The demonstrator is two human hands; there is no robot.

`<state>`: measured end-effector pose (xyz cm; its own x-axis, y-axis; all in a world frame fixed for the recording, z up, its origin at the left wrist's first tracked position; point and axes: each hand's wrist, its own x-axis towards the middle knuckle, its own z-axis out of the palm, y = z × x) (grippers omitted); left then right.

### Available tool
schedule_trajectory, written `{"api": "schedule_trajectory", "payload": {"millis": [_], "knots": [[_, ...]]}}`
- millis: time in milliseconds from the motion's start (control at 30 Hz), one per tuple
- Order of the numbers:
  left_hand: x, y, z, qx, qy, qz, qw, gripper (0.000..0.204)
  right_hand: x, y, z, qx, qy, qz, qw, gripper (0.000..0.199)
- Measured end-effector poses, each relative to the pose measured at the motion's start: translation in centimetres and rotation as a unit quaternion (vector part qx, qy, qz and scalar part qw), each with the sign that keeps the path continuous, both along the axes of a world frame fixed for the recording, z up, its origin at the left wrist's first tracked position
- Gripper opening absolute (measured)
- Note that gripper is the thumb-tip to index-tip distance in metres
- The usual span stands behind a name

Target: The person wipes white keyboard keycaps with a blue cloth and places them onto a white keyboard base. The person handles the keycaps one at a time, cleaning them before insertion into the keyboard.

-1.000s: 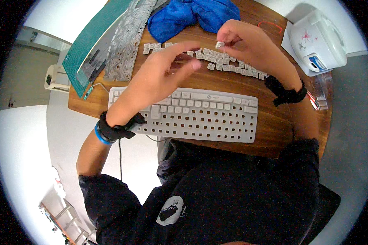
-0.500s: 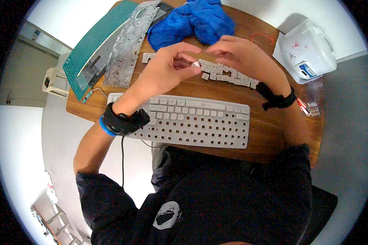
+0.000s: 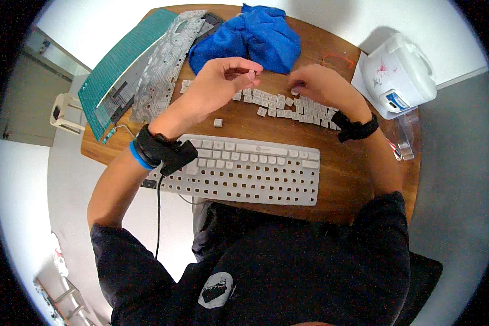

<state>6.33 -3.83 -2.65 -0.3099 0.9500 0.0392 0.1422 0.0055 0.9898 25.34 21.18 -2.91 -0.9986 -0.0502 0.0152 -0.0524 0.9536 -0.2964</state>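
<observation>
My left hand (image 3: 217, 81) is raised over the far part of the table, thumb and fingers pinching a small white keycap (image 3: 251, 75). To its right, my right hand (image 3: 328, 86) is down at the edge of a spread of loose white keycaps (image 3: 280, 113), its fingers curled together around a pale keycap (image 3: 295, 91) that is partly hidden. A single keycap (image 3: 218, 123) lies apart, below my left hand. Nearer to me sits a white keyboard frame (image 3: 244, 185); its upper rows carry keycaps, while the lower rows show open square holes.
A crumpled blue cloth (image 3: 250, 38) lies at the back. On the far left, a clear patterned keyboard membrane (image 3: 165, 70) rests over a green cutting mat (image 3: 117, 65). A white lidded container (image 3: 396, 76) stands at the right. A black cable (image 3: 158, 217) hangs by my left forearm.
My right hand has come down and away from my left hand onto the loose keycaps. The single keycap below my left hand now shows. The whole view has shifted slightly.
</observation>
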Motion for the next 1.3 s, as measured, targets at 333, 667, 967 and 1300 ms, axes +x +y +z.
{"api": "schedule_trajectory", "payload": {"millis": [333,667,967,1300], "knots": [[1.0,2.2,0.2,-0.07,-0.156,0.007,0.985,0.043,-3.2,-4.0,2.8,-0.148,0.188,0.027,0.971,0.016],[-3.7,3.7,-1.4,-0.019,-0.139,0.066,0.988,0.036,-7.8,3.9,-0.4,0.05,0.203,0.013,0.978,0.054],[-6.5,8.3,-1.8,-0.018,-0.06,0.159,0.985,0.022,-9.7,-0.5,2.5,-0.012,0.228,-0.015,0.973,0.037],[-6.1,9.6,-2.5,0.025,-0.15,0.123,0.981,0.024,-9.5,0.4,2.8,-0.023,0.182,-0.077,0.98,0.039]]}}
